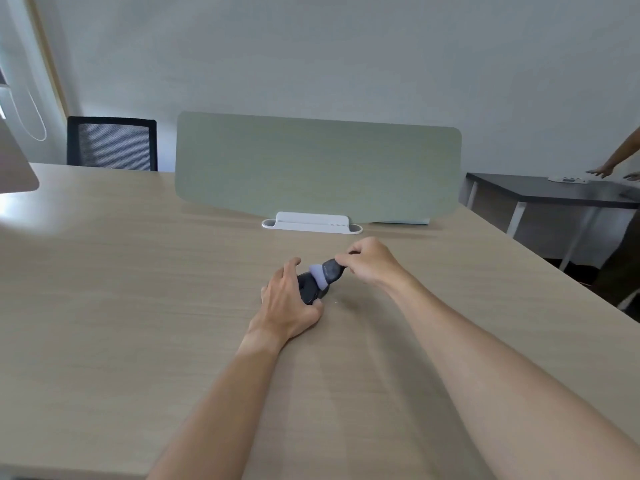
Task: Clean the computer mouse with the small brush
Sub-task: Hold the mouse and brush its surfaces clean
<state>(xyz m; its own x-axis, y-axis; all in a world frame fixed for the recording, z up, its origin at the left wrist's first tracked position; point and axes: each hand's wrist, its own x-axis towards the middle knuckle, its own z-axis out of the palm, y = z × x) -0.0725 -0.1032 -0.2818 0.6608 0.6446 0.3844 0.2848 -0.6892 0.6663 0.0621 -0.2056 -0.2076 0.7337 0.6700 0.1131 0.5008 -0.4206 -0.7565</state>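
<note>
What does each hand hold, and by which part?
Right hand pinches the small dark brush by its handle end; left hand grips the black computer mouse by its side.

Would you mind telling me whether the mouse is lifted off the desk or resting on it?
Resting on it, apparently: the mouse sits low against the desk, steadied by the left hand, while the right hand presses the brush onto it.

Left hand (289,303) cupped low, right hand (372,263) pinching, grip closed.
</note>
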